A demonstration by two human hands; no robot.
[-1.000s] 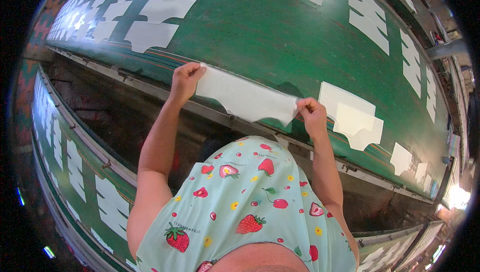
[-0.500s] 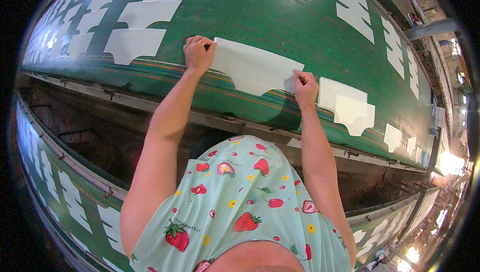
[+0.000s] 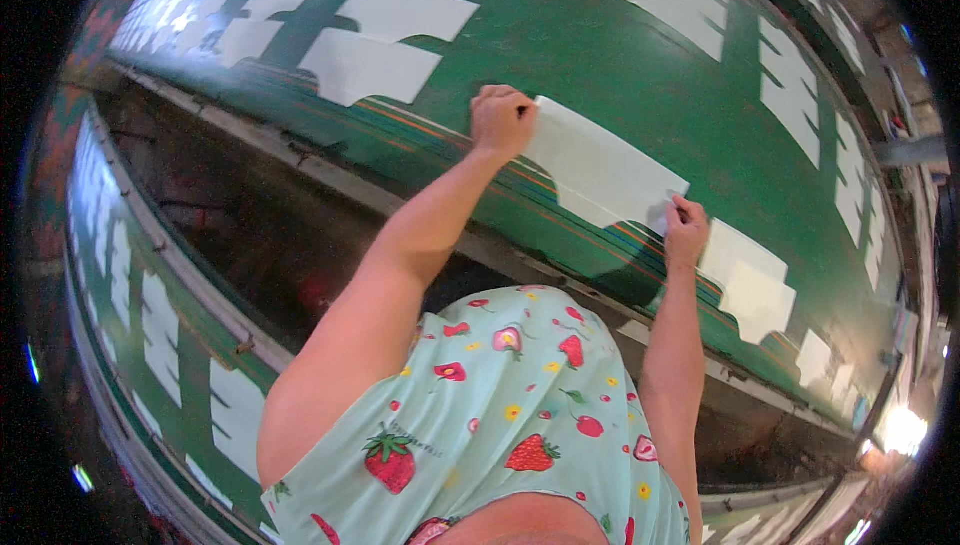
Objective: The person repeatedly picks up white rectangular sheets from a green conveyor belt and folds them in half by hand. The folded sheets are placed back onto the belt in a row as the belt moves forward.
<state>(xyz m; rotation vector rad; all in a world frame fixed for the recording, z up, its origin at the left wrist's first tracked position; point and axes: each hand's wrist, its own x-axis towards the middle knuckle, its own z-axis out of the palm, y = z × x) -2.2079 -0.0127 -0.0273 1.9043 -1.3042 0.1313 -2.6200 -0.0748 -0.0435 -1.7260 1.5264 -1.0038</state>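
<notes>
A white cut fabric panel [image 3: 600,160] lies along the near side of a long green table [image 3: 570,50]. Its far edge is straight, and its near edge narrows to a tab between two curved cut-outs. My left hand [image 3: 503,123] is closed with the fingertips pinching its left end. At its right end, my right hand [image 3: 686,230] pinches the corner between thumb and fingers. Part of each end is hidden by the hands. The panel's near edge rests over coloured lines that run along the table.
Overlapping white panels [image 3: 375,65] lie in rows to the left, with more rows [image 3: 668,5] across the table. Smaller cream pieces [image 3: 755,300] sit right of my right hand. A rail [image 3: 380,207] edges the table, and a second green table [image 3: 200,345] with white pieces stands at lower left.
The whole view has turned, so table, panel and both hands appear farther right and more tilted. Both hands still pinch the panel's ends, and its place on the table looks about the same.
</notes>
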